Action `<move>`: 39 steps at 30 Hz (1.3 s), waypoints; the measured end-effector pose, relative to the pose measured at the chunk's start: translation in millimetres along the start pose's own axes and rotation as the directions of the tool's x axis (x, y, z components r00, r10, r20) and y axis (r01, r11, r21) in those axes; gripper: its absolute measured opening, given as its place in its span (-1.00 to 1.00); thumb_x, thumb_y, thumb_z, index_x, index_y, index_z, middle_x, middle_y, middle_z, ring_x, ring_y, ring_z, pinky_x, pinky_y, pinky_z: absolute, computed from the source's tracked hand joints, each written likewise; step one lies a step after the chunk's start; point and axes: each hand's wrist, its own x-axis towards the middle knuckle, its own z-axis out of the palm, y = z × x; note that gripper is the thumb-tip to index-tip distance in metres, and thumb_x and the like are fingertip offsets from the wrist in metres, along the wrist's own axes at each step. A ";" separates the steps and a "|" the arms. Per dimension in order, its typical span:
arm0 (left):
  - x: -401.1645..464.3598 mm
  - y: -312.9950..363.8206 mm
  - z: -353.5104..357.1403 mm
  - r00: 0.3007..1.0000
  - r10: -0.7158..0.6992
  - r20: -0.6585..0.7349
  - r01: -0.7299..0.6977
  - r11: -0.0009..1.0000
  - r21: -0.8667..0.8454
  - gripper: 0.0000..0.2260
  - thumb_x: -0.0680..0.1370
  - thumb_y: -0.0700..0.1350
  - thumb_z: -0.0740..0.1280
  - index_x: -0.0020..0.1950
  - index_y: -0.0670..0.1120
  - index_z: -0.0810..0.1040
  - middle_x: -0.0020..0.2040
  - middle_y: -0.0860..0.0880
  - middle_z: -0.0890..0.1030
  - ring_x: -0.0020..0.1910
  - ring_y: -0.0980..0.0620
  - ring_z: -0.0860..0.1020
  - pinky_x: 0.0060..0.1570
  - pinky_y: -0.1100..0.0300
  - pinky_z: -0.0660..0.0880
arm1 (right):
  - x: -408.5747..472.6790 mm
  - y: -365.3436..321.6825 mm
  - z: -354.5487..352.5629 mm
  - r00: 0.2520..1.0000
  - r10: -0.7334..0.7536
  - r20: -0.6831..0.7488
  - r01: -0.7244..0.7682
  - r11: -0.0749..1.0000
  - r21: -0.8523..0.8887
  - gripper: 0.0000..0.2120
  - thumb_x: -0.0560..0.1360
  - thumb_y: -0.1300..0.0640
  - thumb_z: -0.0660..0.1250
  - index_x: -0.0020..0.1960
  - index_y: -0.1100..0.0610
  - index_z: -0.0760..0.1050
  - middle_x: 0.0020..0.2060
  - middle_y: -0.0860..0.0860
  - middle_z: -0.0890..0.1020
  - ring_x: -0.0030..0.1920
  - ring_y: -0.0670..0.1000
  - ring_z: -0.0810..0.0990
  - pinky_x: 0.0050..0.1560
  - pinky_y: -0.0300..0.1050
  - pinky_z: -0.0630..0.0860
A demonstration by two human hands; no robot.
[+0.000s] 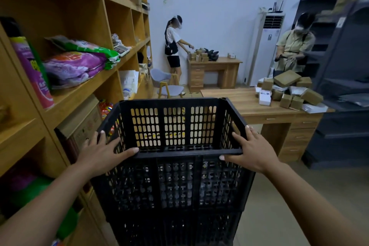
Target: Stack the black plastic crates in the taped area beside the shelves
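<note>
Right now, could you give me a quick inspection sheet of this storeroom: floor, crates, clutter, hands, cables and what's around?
Surface: beige floor; yellow tape marks show through the crate holes.
Job's things: top black crate sits on a stack of black crates, beside the wooden shelves.
Clutter: purple and green bags on a shelf; small brown boxes on the near desk.
Hands: left hand and right hand each hold a near corner of the top crate's rim.
Cables: nothing seen.
Surroundings: two people at the back, a second desk, grey chair, dark racks.
</note>
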 end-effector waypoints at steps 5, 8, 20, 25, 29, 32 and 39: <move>-4.4 1.6 -5.6 1.000 0.003 0.007 -0.003 0.999 -0.034 0.14 0.07 0.65 -0.36 0.55 0.15 0.03 0.58 -0.14 -0.12 0.54 -0.18 -0.18 0.48 -0.18 -0.12 | -1.6 -3.5 -4.8 1.000 0.012 0.006 -0.013 1.000 0.014 0.09 0.15 -0.67 -0.07 0.53 -0.09 0.01 0.54 0.17 -0.08 0.53 0.13 -0.16 0.49 0.06 -0.06; -7.0 1.7 -2.3 1.000 0.010 -0.024 -0.010 1.000 -0.022 0.13 0.09 0.65 -0.36 0.56 0.13 0.02 0.58 -0.13 -0.10 0.55 -0.17 -0.17 0.48 -0.17 -0.12 | -7.7 -4.2 -4.3 1.000 0.013 -0.010 -0.012 1.000 0.019 0.08 0.16 -0.66 -0.05 0.53 -0.10 0.02 0.54 0.17 -0.06 0.53 0.13 -0.14 0.48 0.05 -0.07; -10.6 2.8 -9.4 0.999 0.032 -0.040 -0.035 0.997 -0.075 0.00 0.28 0.60 -0.20 0.57 0.02 -0.02 0.57 -0.05 0.10 0.55 -0.17 -0.03 0.48 -0.16 0.01 | -13.7 -13.8 -19.3 0.998 0.032 0.062 -0.033 0.999 0.022 0.07 0.19 -0.63 -0.02 0.53 -0.02 0.06 0.54 0.17 -0.03 0.53 0.16 -0.13 0.48 0.09 -0.07; -14.3 11.3 -24.8 0.984 0.088 -0.152 -0.115 0.977 -0.182 -0.11 0.32 0.58 -0.12 0.43 0.03 0.31 0.35 -0.04 0.48 0.30 -0.06 0.45 0.16 -0.06 0.48 | -28.1 -21.4 -27.6 0.998 0.018 0.059 -0.023 0.995 0.098 -0.14 0.41 -0.41 0.18 0.53 0.04 0.06 0.54 0.12 0.05 0.53 0.12 -0.06 0.47 0.06 0.02; -19.1 23.8 -44.0 0.964 0.089 -0.249 -0.167 0.935 -0.312 -0.18 0.38 0.54 -0.13 0.22 -0.05 0.46 0.05 -0.04 0.59 0.00 -0.02 0.55 -0.02 -0.02 0.53 | -43.3 -18.4 -42.3 1.000 0.017 0.024 -0.020 0.989 0.149 -0.24 0.47 -0.29 0.23 0.52 0.06 0.12 0.51 0.10 0.16 0.50 0.09 0.10 0.43 0.02 0.15; -26.2 34.9 -60.2 0.942 0.115 -0.315 -0.219 0.922 -0.318 -0.29 0.43 0.50 -0.13 0.02 -0.06 0.47 -0.10 -0.05 0.57 -0.14 -0.02 0.54 -0.14 0.05 0.49 | -53.6 -19.3 -54.8 0.999 0.041 -0.035 -0.035 0.985 0.171 -0.30 0.48 -0.26 0.24 0.49 0.07 0.20 0.46 0.09 0.28 0.44 0.08 0.24 0.37 0.00 0.26; -39.7 54.4 -81.0 0.905 0.159 -0.396 -0.312 0.879 -0.360 -0.39 0.51 0.40 -0.08 -0.26 -0.09 0.41 -0.29 -0.06 0.53 -0.28 -0.06 0.51 -0.30 0.08 0.35 | -82.1 -33.4 -67.7 0.993 0.046 -0.111 -0.022 0.976 0.217 -0.40 0.49 -0.21 0.24 0.44 0.03 0.27 0.34 0.04 0.42 0.26 0.02 0.44 0.18 -0.07 0.43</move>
